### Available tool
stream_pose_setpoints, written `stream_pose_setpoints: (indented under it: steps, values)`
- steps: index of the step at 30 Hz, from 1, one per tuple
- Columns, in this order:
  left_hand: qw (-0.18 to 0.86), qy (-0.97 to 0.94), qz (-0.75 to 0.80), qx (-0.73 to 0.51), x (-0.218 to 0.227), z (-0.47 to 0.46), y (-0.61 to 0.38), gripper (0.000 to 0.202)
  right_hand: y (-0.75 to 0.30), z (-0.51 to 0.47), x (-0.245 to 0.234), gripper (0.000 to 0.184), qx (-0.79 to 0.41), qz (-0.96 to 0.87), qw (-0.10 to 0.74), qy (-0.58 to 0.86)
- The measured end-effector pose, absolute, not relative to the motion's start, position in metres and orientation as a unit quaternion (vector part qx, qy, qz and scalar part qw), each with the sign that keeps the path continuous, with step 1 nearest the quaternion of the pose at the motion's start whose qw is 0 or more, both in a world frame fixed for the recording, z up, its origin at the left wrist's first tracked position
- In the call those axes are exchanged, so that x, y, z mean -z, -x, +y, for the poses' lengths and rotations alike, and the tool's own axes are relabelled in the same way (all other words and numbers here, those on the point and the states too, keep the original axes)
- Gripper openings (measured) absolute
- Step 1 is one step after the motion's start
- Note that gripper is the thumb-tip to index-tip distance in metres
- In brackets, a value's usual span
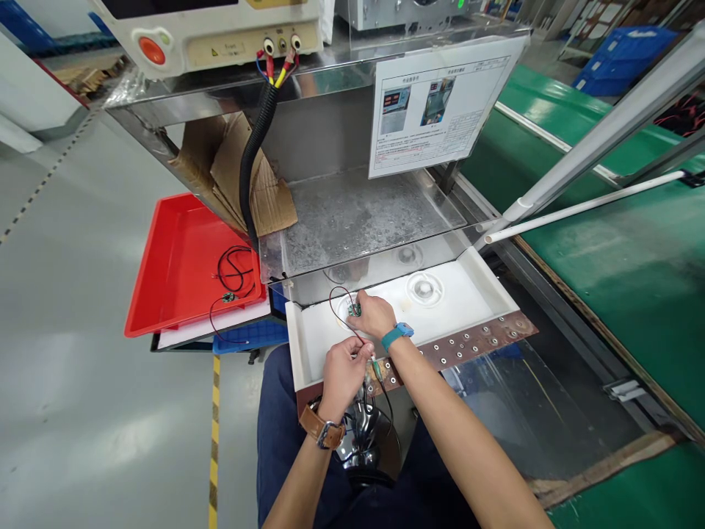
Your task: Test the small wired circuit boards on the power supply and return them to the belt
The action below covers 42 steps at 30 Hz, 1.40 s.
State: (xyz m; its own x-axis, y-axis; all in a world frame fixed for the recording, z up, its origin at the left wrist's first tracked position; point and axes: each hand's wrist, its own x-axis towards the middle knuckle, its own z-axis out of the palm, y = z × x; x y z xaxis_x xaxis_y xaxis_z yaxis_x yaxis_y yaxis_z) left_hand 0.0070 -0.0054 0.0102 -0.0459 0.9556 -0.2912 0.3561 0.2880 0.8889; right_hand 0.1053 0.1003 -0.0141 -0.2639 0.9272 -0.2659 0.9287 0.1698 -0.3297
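My right hand point(373, 314), a blue-green band at its wrist, holds a small green circuit board point(354, 310) over the left round fitting of the white tray point(468, 281). A thin dark red wire point(332, 292) loops up from the board and curves back down to my left hand point(344, 366). The left fingers are pinched on that wire's end. Right beside these fingertips is a green alligator clip point(377, 369) on a black lead; whether wire and clip are joined I cannot tell. Below the hands runs a brown strip point(474, 339) studded with metal eyelets.
A red bin point(181, 257) at left holds black wire and another small board point(228, 297). Behind the tray stand a clear panel, a metal shelf with folded cardboard point(242, 173), and a tester point(214, 37) with a thick black cable. An instruction sheet point(440, 103) hangs there.
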Motion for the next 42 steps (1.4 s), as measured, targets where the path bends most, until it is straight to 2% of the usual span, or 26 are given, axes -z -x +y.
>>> stream_pose_setpoints:
  steps: [42]
  values:
    - [0.485,-0.495,0.639,-0.334,-0.0165,-0.0048,-0.0092,0.025,-0.1057,0.1005,0.0150,0.039,0.226,0.762,0.018,-0.607]
